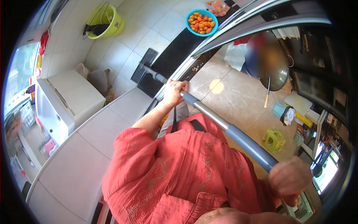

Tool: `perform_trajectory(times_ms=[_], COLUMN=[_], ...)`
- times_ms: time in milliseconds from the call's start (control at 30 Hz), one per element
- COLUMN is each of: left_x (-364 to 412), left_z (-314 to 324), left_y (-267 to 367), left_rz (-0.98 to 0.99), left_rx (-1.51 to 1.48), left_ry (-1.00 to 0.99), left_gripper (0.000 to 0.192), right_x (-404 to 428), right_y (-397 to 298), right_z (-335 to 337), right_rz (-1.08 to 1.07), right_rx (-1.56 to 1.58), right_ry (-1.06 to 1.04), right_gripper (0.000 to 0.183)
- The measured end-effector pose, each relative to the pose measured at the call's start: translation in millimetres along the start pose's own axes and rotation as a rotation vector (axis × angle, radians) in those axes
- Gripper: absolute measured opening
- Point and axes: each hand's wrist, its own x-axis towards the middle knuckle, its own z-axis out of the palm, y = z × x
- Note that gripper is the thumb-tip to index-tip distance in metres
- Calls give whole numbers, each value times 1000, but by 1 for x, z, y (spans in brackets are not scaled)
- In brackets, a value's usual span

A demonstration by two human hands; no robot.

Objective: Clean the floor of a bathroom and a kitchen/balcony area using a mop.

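My left hand [175,91] grips the upper shaft of a flat mop, near a grey joint of its telescopic handle [215,114]. My right hand [289,176], blurred, is closed around the grey grip end of the same handle, at lower right. The handle slants across in front of my red shirt. The dark rectangular mop head [144,65] lies beyond my left hand, at the edge of a black stone sill [170,56] and the pale tiled floor [124,56].
A blue basin [201,11] of small orange-red fruit stands on the sill beside a plastic bag [218,7]. Also around: a lime-green bucket [119,26], a white sink cabinet [74,92], sliding-door tracks [179,74], a green plastic stool [274,140] and a metal pan [279,81] by a blurred patch.
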Motion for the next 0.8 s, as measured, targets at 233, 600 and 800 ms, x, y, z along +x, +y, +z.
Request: perform_trajectory(times_ms=[233, 600, 800], left_x=[20, 34, -41], left_z=[21, -28, -22], left_y=[-9, -40, -55], left_rz=[-6, -5, -278], left_rx=[-88, -21, 86], left_ry=[235, -4, 75], left_gripper=[9, 8, 10], right_x=[38, 25, 65], right_y=[-5, 8, 45], right_z=[-20, -14, 7], right_rz=[-6, -102, -75], right_rx=[-34, -148, 69], right_ry=[-638, -110, -363], right_gripper=[25, 30, 40])
